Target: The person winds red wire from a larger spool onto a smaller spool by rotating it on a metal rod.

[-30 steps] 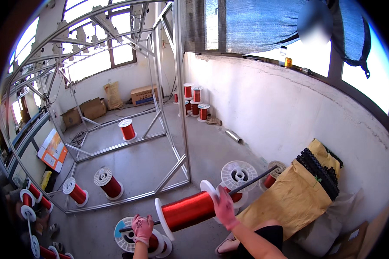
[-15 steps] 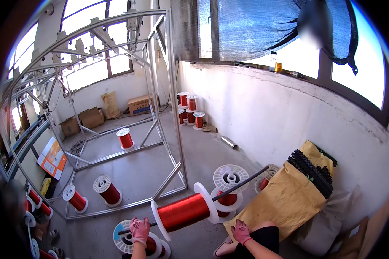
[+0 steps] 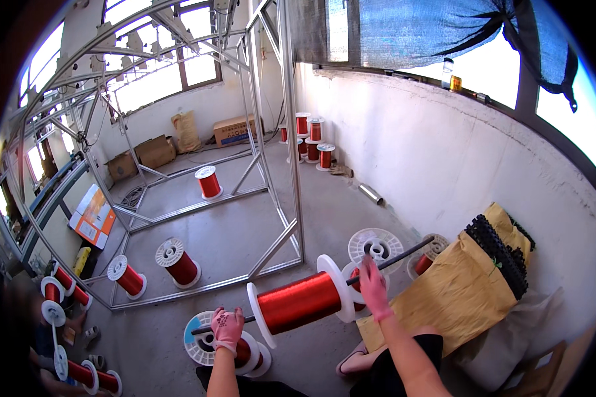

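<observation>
A large spool of red wire (image 3: 299, 304) with white flanges lies on its side, a dark rod (image 3: 409, 249) running through its core. My left hand (image 3: 228, 327), in a pink glove, is closed around the rod's left end. On the spool's other side, my right hand (image 3: 375, 292), also gloved in pink, is at the rod with its fingers stretched upward; they are slightly blurred. Another red spool with a white and blue flange (image 3: 198, 341) stands below my left hand. Behind my right hand is a white-flanged spool (image 3: 376, 250), partly hidden.
A metal frame (image 3: 293, 132) rises ahead, with red spools (image 3: 180, 263) standing at its base. Yellow-brown sacking (image 3: 437, 298) with black ridged pieces (image 3: 493, 255) lies at the right. More spools (image 3: 314, 132) are stacked by the wall. Someone sits at the lower left near several spools (image 3: 83, 374).
My right hand has risen from beside my knee to the rod, right of the spool. My left hand keeps its hold on the rod. The view has shifted, moving the scene right and up.
</observation>
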A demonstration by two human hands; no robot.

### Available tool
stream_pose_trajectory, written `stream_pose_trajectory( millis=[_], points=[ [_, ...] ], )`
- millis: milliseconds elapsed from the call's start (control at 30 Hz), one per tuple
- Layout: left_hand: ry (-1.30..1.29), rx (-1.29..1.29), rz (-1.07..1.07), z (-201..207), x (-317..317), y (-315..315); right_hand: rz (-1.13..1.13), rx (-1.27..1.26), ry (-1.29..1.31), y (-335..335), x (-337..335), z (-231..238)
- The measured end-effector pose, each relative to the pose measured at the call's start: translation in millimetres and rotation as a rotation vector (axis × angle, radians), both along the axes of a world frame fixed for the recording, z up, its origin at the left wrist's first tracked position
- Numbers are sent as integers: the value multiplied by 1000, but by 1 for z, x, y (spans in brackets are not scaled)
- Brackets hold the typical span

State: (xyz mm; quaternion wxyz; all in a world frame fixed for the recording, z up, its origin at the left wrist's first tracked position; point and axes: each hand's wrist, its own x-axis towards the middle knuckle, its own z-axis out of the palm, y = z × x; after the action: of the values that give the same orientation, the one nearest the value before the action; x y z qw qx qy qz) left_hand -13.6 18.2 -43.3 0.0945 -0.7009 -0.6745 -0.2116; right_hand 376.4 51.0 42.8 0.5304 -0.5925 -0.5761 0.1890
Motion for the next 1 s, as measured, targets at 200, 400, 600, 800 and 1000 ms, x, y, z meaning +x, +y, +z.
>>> stream_pose_trajectory(
  millis=[200, 400, 600, 800, 1000],
  points=[
    [-3, 18, -25, 7, 2, -3, 179, -469, -482, 66, -61, 50],
    [-30, -17, -42, 7, 2, -4, -7, 176, -279, -8, -50, -36],
    [349, 341, -82, 2, -1, -1, -69, -881, -603, -108, -8, -198],
    [-7, -54, 38, 4, 2, -3, -87, -332, -201, -59, 17, -207],
    [50, -75, 39, 11, 4, -2, -124, -465, -83, -80, 21, -179]
  ],
)
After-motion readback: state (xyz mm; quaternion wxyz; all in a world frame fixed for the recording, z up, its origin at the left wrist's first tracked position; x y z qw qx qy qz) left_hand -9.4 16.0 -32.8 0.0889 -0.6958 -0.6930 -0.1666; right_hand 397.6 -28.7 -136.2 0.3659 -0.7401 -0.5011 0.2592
